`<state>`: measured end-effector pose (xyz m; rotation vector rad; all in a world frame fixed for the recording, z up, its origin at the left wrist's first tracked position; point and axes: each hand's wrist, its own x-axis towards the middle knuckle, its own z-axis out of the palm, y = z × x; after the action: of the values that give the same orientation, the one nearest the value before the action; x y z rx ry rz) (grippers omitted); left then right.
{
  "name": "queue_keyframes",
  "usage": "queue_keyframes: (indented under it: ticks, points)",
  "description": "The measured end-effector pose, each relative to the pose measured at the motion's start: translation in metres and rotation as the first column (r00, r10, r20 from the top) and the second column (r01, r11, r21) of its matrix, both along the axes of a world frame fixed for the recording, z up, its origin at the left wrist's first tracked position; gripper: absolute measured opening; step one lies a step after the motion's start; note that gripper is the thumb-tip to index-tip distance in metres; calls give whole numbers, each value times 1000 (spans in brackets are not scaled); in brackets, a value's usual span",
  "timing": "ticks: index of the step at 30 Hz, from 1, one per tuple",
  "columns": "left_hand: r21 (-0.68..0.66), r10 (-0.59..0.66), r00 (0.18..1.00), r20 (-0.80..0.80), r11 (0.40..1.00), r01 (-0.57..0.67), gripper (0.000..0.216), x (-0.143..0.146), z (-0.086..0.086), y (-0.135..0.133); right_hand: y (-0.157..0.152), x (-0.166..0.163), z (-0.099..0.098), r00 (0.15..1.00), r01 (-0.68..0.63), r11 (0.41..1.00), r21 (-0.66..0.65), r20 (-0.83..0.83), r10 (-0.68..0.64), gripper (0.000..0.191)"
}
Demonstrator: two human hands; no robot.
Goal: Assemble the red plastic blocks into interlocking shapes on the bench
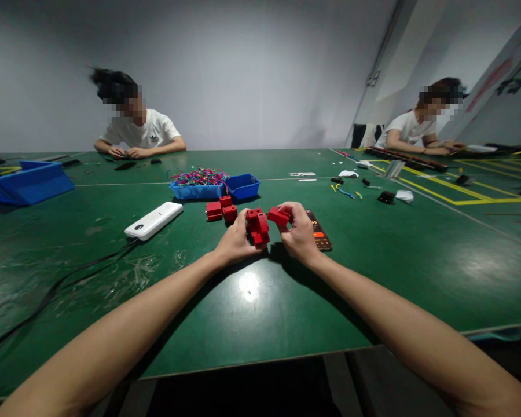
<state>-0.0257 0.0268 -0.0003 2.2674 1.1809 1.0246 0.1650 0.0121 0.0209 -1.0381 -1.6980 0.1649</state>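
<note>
My left hand is closed around a cluster of red plastic blocks, held just above the green table. Close by on the right, my right hand pinches a single small red block between thumb and fingers. A narrow gap separates that block from the cluster. Several more red blocks lie beyond my left hand, some with metal pins showing. Partly hidden behind my right hand is a phone with a lit screen.
A blue tray of colourful wires and a smaller blue bin stand behind the blocks. On the left lie a white power bank with a black cable and a large blue bin. Pliers lie right. Two people sit across the table.
</note>
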Motion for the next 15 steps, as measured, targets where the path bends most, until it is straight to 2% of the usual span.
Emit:
queue_keyframes:
  ticks: [5,15]
  points:
    - [2,16,1000,-23,1000,-16,100,0,0,1,-3,-1,2,998,-42,999,-9,-48,41,21]
    - [-6,19,999,-31,1000,-19,101,0,-1,1,-5,-2,3,999,-47,999,6,13,47,17]
